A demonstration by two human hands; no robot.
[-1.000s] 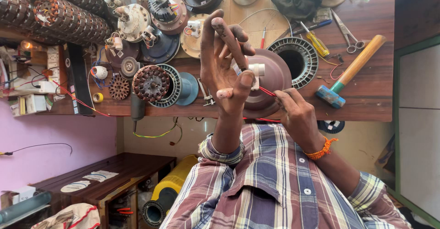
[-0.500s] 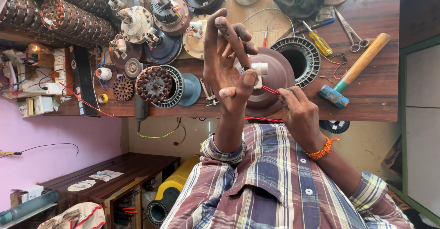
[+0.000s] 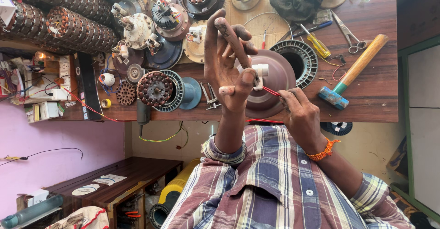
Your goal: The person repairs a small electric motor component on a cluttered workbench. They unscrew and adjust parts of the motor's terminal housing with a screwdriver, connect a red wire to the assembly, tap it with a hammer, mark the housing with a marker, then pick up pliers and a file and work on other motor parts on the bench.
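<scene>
Pinching a thin red wire [image 3: 271, 91] by its sheath, the right hand [image 3: 300, 114] meets the raised left hand [image 3: 229, 66], clamped on a small white connector [image 3: 260, 71] above the brown motor cover [image 3: 275, 80]; both seem light, the wire limp and easily kinked.

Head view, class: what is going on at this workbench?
The person's left hand is raised over the wooden bench, pinching a small white part. The right hand pinches a red wire that runs up to that part. A brown domed cover lies behind the hands, and a hammer lies untouched to the right.
</scene>
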